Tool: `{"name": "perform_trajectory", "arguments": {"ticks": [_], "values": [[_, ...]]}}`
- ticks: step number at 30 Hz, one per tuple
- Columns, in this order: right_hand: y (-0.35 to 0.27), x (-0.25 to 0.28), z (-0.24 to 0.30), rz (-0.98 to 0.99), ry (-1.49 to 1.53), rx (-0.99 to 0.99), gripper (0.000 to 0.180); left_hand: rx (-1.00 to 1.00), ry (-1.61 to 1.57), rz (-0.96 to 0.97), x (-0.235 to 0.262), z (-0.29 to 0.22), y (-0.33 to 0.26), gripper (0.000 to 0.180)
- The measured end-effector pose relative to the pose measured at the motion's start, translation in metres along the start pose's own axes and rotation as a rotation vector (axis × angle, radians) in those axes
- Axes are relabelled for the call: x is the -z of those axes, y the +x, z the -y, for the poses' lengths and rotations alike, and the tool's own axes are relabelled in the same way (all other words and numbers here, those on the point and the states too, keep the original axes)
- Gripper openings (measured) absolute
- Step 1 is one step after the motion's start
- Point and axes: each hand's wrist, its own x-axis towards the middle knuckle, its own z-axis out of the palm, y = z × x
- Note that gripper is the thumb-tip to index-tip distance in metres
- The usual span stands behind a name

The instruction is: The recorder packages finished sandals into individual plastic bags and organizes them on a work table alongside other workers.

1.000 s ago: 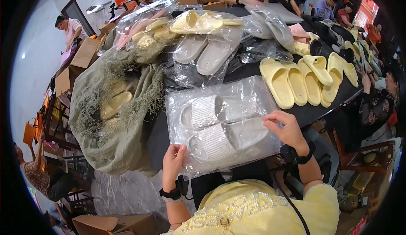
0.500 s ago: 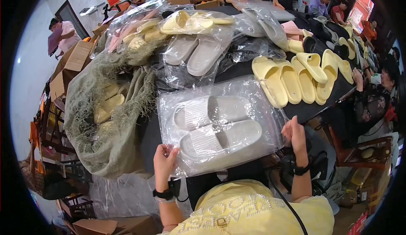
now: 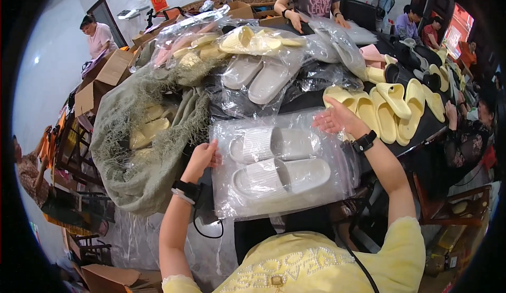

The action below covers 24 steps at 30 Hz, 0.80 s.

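A clear plastic bag lies flat in front of me, holding a pair of light grey slides with ribbed straps, toes toward the left. At the bag's left edge is my left hand, its fingers reaching onto the plastic with the thumb raised. My right hand lies over the bag's far right corner, fingers spread and nothing held. Just beyond it several loose yellow slides stand in a row on the black table.
An olive cloth sack with bagged yellow slides stands at the left. Bagged grey slides and yellow slides are piled beyond my bag. Across the table a person handles bagged slides. Cardboard boxes stand far left; a wooden chair is at right.
My right hand has moved from the bag's near right side to its far right corner. My left hand has slid away from me, up the left edge. The bag stays in place on the table.
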Motion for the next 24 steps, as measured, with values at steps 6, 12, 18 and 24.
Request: {"name": "perform_trajectory", "arguments": {"ticks": [6,12,18,24], "values": [[-0.004,-0.003,-0.013,-0.067,0.159,0.362,0.029,-0.118,0.293,0.057,-0.004,0.005,0.000,0.031],[-0.011,0.031,-0.009,-0.117,0.283,0.509,0.020,-0.331,0.303,-0.033,-0.015,0.006,-0.004,0.021],[-0.011,0.025,-0.025,-0.138,0.396,0.404,0.037,-0.326,0.284,-0.152,-0.019,0.017,0.006,0.025],[-0.023,0.030,-0.035,0.068,0.371,0.324,0.047,-0.394,0.417,-0.174,-0.019,0.000,0.042,0.040]]}}
